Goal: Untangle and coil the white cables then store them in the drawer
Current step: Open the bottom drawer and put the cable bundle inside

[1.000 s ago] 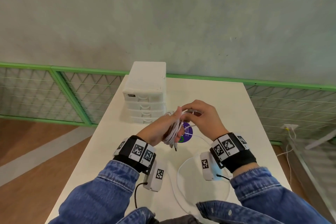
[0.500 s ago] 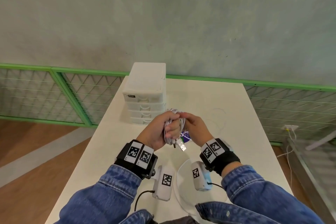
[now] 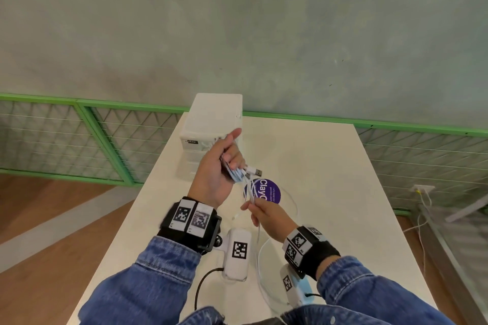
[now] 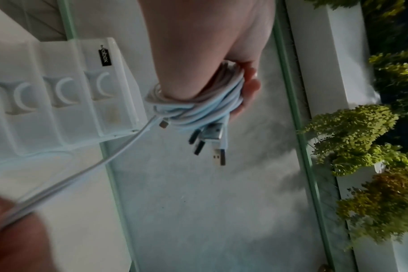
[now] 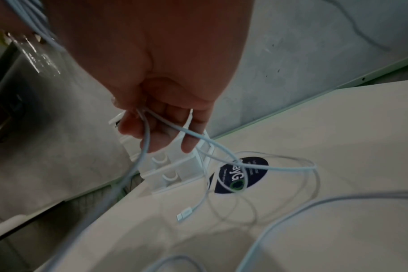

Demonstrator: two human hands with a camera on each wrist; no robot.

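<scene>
head view: the left hand [image 3: 215, 174] is raised above the table [image 3: 330, 192], fingers curled round a coil of white cables [image 3: 236, 173] wound about the hand, with usb plugs [image 3: 254, 171] sticking out to the right. the coil sits in front of the white drawer unit [image 3: 211, 124], which stands at the table's far edge; its drawers look closed from here and nothing of their contents shows. the right hand [image 3: 266, 216] is lower and nearer, pinching loose cable strands [image 3: 250, 192] that run up to the coil. more white cable [image 3: 261, 266] lies looped on the table, partly over a round purple sticker [image 3: 269, 191].

left wrist view: the coil [image 4: 205, 103] wraps the left hand [image 4: 198, 55], fingers [image 4: 247, 95] closed over it, several plugs [image 4: 218, 145] hanging free. a strand [image 4: 100, 162] leads off down to the blurred right hand [image 4: 14, 235] at the lower left corner. the drawer unit [image 4: 58, 92] shows three fronts with crescent handles, all shut.

right wrist view: the right hand [image 5: 161, 95] pinches two strands [image 5: 161, 121] between thumb and fingertips, the other fingers loosely curled. one strand runs to a loop on the table [image 5: 338, 211] ending in a small plug [image 5: 183, 214] that lies near the sticker [image 5: 242, 173]. the drawer unit [image 5: 175, 171] is behind the fingers, its fronts closed.
</scene>
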